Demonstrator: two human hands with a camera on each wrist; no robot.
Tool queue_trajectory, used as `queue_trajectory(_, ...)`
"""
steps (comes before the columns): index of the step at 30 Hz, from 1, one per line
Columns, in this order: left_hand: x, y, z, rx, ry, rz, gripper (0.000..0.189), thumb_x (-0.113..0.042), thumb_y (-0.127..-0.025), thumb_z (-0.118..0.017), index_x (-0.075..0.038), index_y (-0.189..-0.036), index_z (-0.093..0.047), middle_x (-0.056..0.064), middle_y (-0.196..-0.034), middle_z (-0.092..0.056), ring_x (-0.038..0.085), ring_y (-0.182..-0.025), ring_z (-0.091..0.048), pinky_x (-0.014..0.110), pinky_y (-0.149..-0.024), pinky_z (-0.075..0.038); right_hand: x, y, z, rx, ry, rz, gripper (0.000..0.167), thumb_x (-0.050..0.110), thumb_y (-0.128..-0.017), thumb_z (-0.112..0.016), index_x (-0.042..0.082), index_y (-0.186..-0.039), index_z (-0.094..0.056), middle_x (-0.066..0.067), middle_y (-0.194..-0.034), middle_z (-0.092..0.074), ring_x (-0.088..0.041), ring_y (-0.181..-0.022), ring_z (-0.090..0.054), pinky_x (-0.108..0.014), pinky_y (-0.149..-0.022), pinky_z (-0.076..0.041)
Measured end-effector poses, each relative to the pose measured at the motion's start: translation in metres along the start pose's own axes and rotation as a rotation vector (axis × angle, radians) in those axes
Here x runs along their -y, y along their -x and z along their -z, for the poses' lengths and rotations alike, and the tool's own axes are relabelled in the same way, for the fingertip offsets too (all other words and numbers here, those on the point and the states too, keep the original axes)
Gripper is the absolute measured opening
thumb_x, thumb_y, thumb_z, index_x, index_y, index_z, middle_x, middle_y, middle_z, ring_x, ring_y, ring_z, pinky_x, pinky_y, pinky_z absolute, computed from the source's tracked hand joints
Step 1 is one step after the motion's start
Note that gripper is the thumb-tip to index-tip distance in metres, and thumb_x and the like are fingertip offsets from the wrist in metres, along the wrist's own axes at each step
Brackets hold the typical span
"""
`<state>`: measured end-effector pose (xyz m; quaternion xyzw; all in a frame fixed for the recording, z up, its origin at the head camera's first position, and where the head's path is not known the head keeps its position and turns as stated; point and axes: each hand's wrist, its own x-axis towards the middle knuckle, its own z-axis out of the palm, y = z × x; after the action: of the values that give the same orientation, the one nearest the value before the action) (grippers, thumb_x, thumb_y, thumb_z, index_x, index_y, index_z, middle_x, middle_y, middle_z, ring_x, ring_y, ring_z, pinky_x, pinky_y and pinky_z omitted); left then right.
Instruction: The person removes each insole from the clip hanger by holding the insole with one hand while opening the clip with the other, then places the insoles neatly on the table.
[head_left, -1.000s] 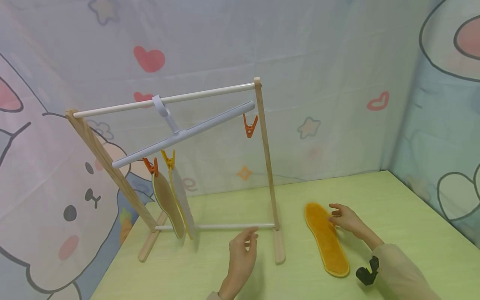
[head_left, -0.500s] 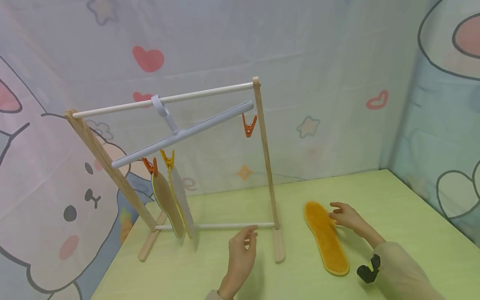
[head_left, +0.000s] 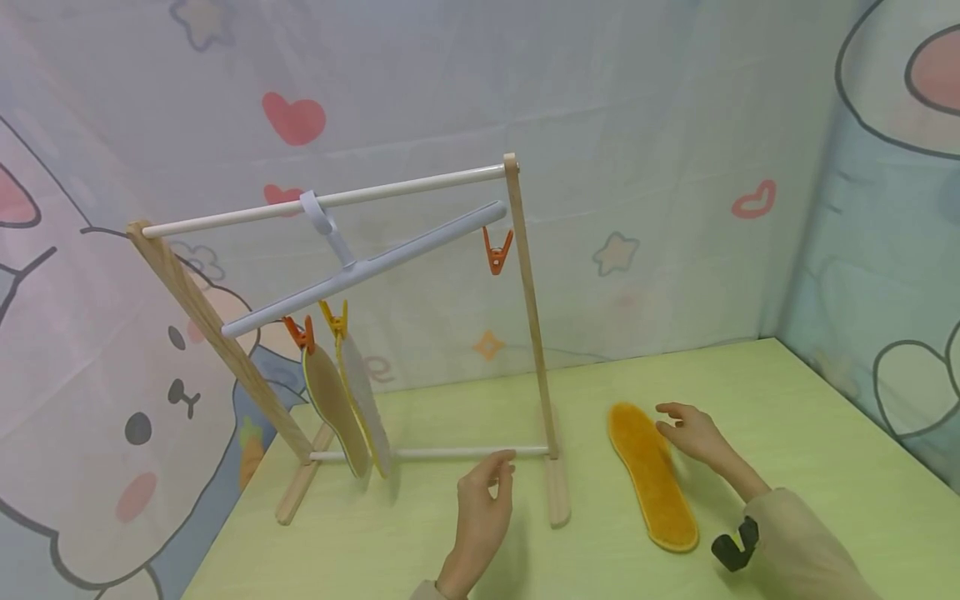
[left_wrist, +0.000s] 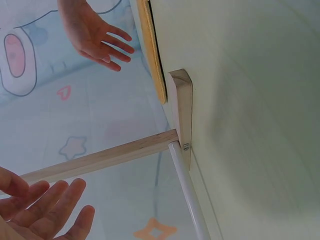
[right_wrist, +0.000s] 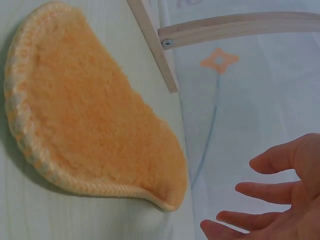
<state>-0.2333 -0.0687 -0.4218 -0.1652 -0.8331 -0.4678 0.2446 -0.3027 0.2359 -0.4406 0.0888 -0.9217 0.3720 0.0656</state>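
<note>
A fuzzy orange insole (head_left: pixel 651 477) lies pile side up on the table, right of the drying rack. My right hand (head_left: pixel 693 433) hovers just above its right edge with the fingers apart; in the right wrist view the fingers hold nothing and stand clear of the insole (right_wrist: pixel 95 110). In front of the rack's lower bar, my left hand (head_left: pixel 483 508) is raised with loosely bent fingers and nothing in them. From a pale hanger (head_left: pixel 367 268) on the rack hang two insoles: a tan one (head_left: pixel 335 408) in an orange clip (head_left: pixel 302 333) and a whitish one (head_left: pixel 363 400) in a yellow clip (head_left: pixel 337 318).
A further orange clip (head_left: pixel 497 252) hangs at the hanger's right end, holding nothing. The rack has a white top bar (head_left: pixel 412 188), wooden posts (head_left: pixel 534 325) and wooden feet (head_left: pixel 557 496). A black device (head_left: pixel 735 546) sits at my right wrist. Printed cloth (head_left: pixel 675 167) walls the table.
</note>
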Motion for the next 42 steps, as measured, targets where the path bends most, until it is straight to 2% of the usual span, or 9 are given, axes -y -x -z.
queue_trajectory(2,0.0,0.0,0.0,0.005,0.001,-0.002,0.018,0.003,-0.087,-0.048,0.001,-0.097,-0.063,0.016,-0.093,-0.068,0.024,-0.08,-0.066,0.035,-0.071,-0.052,0.003,0.001,-0.001,-0.027,0.029,0.015,0.037,0.011,-0.088,-0.048,-0.013,-0.116,-0.049,-0.035,-0.118,-0.048,-0.052,-0.1,-0.049,-0.052,-0.08,-0.045)
queue_trajectory(5,0.001,0.0,0.0,0.012,0.001,-0.001,0.018,0.001,-0.088,-0.048,0.001,-0.098,-0.063,0.015,-0.094,-0.068,0.024,-0.081,-0.066,0.038,-0.073,-0.052,0.006,0.002,-0.003,-0.056,0.051,0.023,0.035,0.009,-0.087,-0.048,-0.013,-0.115,-0.05,-0.034,-0.116,-0.05,-0.038,-0.075,-0.057,-0.048,-0.074,-0.047)
queue_trajectory(6,0.001,0.0,0.0,0.011,0.001,-0.001,0.018,0.001,-0.088,-0.048,0.0,-0.098,-0.063,0.015,-0.094,-0.068,0.024,-0.081,-0.066,0.038,-0.073,-0.052,0.008,0.003,-0.003,-0.066,0.05,0.025,0.035,0.008,-0.087,-0.048,-0.013,-0.114,-0.051,-0.034,-0.115,-0.051,-0.031,-0.067,-0.055,-0.045,-0.072,-0.047)
queue_trajectory(8,0.001,0.0,0.0,0.007,0.002,-0.004,0.018,0.0,-0.088,-0.048,0.0,-0.097,-0.063,0.014,-0.094,-0.068,0.023,-0.081,-0.066,0.038,-0.073,-0.052,0.012,0.005,-0.004,-0.087,0.052,0.029,0.034,0.006,-0.086,-0.048,-0.013,-0.113,-0.052,-0.034,-0.115,-0.052,-0.022,-0.063,-0.05,-0.042,-0.07,-0.045)
queue_trajectory(10,0.001,0.0,0.0,0.001,0.001,-0.007,0.018,-0.001,-0.089,-0.048,0.0,-0.097,-0.064,0.014,-0.092,-0.068,0.023,-0.081,-0.066,0.038,-0.073,-0.052,0.017,0.007,-0.004,-0.114,0.059,0.041,0.032,0.005,-0.085,-0.049,-0.013,-0.112,-0.053,-0.033,-0.113,-0.053,-0.026,-0.072,-0.054,-0.045,-0.076,-0.045)
queue_trajectory(17,0.002,0.001,-0.001,-0.012,-0.015,-0.013,0.018,-0.004,-0.089,-0.048,-0.001,-0.096,-0.064,0.012,-0.092,-0.069,0.023,-0.083,-0.065,0.036,-0.073,-0.051,0.031,0.011,-0.005,-0.194,0.051,0.07,0.028,0.003,-0.085,-0.051,-0.008,-0.109,-0.058,-0.031,-0.111,-0.055,-0.026,-0.066,-0.051,-0.044,-0.074,-0.043)
queue_trajectory(22,-0.001,0.001,-0.001,-0.003,-0.005,-0.007,0.02,-0.006,-0.091,-0.047,0.0,-0.099,-0.064,0.014,-0.099,-0.067,0.026,-0.095,-0.063,0.041,-0.076,-0.05,0.041,0.015,-0.006,-0.247,0.033,0.119,0.025,0.002,-0.084,-0.052,-0.006,-0.105,-0.06,-0.028,-0.107,-0.058,-0.042,-0.095,-0.053,-0.052,-0.08,-0.043)
queue_trajectory(31,-0.004,0.0,0.0,-0.012,0.017,0.0,0.02,-0.007,-0.091,-0.046,-0.001,-0.099,-0.063,0.014,-0.099,-0.067,0.026,-0.093,-0.063,0.042,-0.076,-0.05,0.065,0.021,-0.006,-0.308,-0.003,0.159,0.022,0.001,-0.083,-0.052,-0.004,-0.101,-0.062,-0.025,-0.102,-0.06,-0.034,-0.086,-0.056,-0.044,-0.072,-0.049)
queue_trajectory(42,-0.004,-0.003,-0.001,-0.036,0.022,-0.023,0.018,-0.007,-0.091,-0.047,-0.002,-0.099,-0.063,0.011,-0.095,-0.068,0.024,-0.087,-0.064,0.033,-0.073,-0.05,0.089,0.028,-0.011,-0.354,-0.057,0.191,0.021,0.0,-0.082,-0.056,-0.003,-0.102,-0.062,-0.016,-0.092,-0.066,-0.025,-0.079,-0.06,-0.036,-0.066,-0.051)
